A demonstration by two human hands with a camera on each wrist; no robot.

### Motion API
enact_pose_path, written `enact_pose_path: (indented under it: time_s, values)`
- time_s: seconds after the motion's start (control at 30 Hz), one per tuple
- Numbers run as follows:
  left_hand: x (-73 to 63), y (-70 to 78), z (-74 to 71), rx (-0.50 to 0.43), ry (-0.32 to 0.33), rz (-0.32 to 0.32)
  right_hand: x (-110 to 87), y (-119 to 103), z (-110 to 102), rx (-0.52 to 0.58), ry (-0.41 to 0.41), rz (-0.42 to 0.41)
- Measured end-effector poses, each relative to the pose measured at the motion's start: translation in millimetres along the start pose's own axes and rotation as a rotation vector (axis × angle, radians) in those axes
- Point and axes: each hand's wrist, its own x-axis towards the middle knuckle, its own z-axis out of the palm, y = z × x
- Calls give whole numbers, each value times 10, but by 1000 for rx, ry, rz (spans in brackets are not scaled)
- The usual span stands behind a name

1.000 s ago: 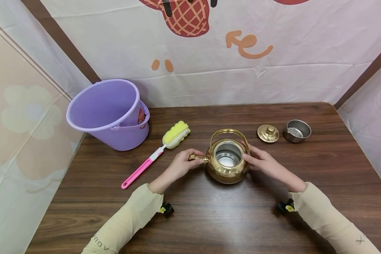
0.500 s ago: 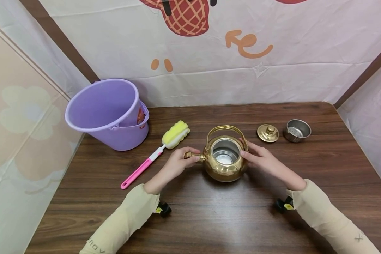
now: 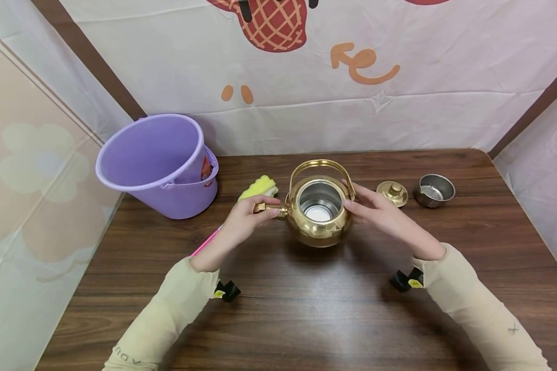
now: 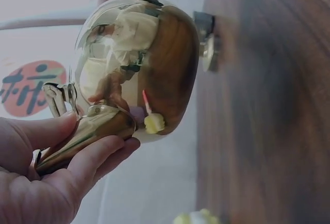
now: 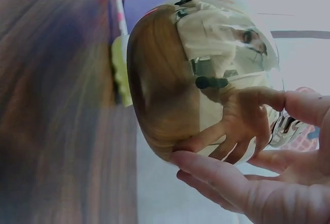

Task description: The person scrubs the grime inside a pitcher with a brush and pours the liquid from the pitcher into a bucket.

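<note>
A shiny gold teapot (image 3: pixel 316 233), lidless with its loop handle (image 3: pixel 320 164) standing up, hangs upright above the table. Its steel interior shows through the open mouth. My left hand (image 3: pixel 247 219) pinches the spout (image 4: pixel 85 136) between thumb and fingers, as the left wrist view shows closely. On the opposite side my right hand (image 3: pixel 381 216) holds the rounded body, thumb near the rim and fingers spread beneath the curve (image 5: pixel 206 175). The gold lid (image 3: pixel 392 193) and a small steel strainer (image 3: pixel 434 191) lie to the right. Behind my left hand is a partly hidden yellow sponge brush (image 3: pixel 260 188) with a pink handle.
A purple bucket (image 3: pixel 185 198) stands at the back left of the dark wooden table (image 3: pixel 325 319). A patterned cloth wall (image 3: pixel 297 123) rises behind the table's back edge, and more cloth hangs at both sides.
Both hands have raised the teapot off the table and moved it slightly left and away from me. My left forearm now covers part of the brush. Lid, strainer and bucket stay in place.
</note>
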Motion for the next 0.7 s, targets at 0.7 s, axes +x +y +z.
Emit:
enact_pose_path:
  time_s: [0.7]
  values:
    - [67,579,-584,153,26,-81,349,-645,37,96,-24,1]
